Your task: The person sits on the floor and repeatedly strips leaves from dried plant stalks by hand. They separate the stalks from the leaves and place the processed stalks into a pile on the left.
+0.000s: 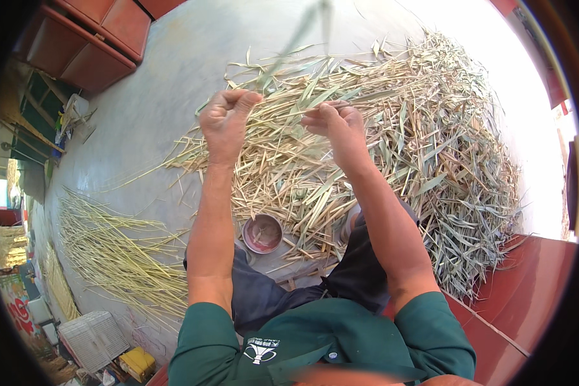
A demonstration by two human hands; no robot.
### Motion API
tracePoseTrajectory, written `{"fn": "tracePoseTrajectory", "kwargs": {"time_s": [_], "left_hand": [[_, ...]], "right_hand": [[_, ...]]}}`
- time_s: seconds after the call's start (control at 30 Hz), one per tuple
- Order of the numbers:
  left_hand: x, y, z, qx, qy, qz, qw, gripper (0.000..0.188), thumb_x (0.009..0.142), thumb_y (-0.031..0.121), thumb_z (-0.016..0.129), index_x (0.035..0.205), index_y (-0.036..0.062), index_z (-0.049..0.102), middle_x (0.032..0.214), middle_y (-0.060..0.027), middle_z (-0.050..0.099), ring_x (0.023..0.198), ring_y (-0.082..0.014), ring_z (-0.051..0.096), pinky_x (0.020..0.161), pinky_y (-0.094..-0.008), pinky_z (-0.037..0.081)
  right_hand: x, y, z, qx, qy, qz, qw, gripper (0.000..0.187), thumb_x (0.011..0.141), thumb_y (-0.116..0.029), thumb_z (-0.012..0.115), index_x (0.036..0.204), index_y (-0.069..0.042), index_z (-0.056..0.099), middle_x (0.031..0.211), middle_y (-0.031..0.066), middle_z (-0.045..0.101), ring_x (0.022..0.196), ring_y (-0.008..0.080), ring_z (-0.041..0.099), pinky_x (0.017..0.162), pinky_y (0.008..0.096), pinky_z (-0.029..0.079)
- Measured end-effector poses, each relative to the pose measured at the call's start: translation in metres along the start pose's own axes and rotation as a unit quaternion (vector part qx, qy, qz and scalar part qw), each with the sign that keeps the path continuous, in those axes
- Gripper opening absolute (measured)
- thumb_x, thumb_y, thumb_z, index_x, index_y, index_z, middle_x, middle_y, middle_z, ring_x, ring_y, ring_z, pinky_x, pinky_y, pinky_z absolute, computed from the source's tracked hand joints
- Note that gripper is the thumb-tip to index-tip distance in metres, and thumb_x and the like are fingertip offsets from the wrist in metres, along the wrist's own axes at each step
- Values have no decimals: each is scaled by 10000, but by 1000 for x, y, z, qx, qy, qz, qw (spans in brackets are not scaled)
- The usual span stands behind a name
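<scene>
My left hand (pixel 228 122) is raised over the heap with its fingers curled closed. A long green reed leaf (pixel 291 48), blurred by motion, rises from its thumb tip. Level with it and apart to the right, my right hand (pixel 341 128) pinches a thin reed stalk (pixel 309 111) between thumb and fingers. Part of that stalk is hidden by the fingers. Beneath both hands spreads a big heap of cut reed stalks and dry leaves (pixel 283 170), pale straw on the left and greyer green on the right.
A small round bowl (pixel 262 233) stands between my feet. To the left lies a bundle of thin yellow-green stalks (pixel 119 248) on the grey floor (pixel 174 71). Red cabinets (pixel 77 48) stand at the far left, a white wire rack (pixel 95 341) and yellow container (pixel 137 363) at the near left.
</scene>
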State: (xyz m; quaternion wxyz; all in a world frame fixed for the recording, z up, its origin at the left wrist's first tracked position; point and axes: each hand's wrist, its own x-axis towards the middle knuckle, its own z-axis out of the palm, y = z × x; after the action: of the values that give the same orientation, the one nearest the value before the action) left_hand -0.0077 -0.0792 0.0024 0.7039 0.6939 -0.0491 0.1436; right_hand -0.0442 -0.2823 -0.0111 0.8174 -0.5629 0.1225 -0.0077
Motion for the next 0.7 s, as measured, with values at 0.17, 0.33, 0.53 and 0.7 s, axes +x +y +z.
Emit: {"fn": "tracePoseTrajectory", "kwargs": {"time_s": [0.17, 0.33, 0.53, 0.7], "left_hand": [[35, -4, -64, -91, 120, 40, 988, 186, 889, 169, 791, 964, 19, 711, 891, -32, 732, 761, -94, 651, 731, -212, 499], [30, -7, -57, 500, 37, 327, 801, 245, 874, 257, 779, 1005, 59, 718, 888, -54, 741, 743, -180, 656, 688, -304, 499], [15, -17, -26, 283, -255, 97, 920, 173, 872, 187, 761, 907, 18, 750, 830, -98, 741, 709, -187, 676, 662, -305, 506], [21, -17, -31, 306, -212, 51, 927, 122, 854, 131, 771, 873, 11, 753, 746, -80, 720, 633, -120, 624, 619, -274, 488]], "right_hand": [[8, -2, -23, 0, 3, -1, 1000, 213, 999, -121, 537, 1039, 79, 597, 963, 194, 707, 855, 235, 740, 747, 304, 622], [6, -7, -12, 13, -31, -8, 999, 219, 1000, -128, 547, 1093, 66, 583, 1019, 202, 708, 905, 247, 735, 772, 311, 616], [5, 0, -7, 35, -60, -32, 997, 250, 1024, -175, 574, 1149, 41, 568, 1069, 190, 707, 961, 244, 723, 803, 314, 602], [1, -1, -10, 40, 24, -65, 997, 248, 1002, -189, 641, 1142, 12, 603, 1041, 163, 710, 929, 229, 730, 766, 295, 610]]}}
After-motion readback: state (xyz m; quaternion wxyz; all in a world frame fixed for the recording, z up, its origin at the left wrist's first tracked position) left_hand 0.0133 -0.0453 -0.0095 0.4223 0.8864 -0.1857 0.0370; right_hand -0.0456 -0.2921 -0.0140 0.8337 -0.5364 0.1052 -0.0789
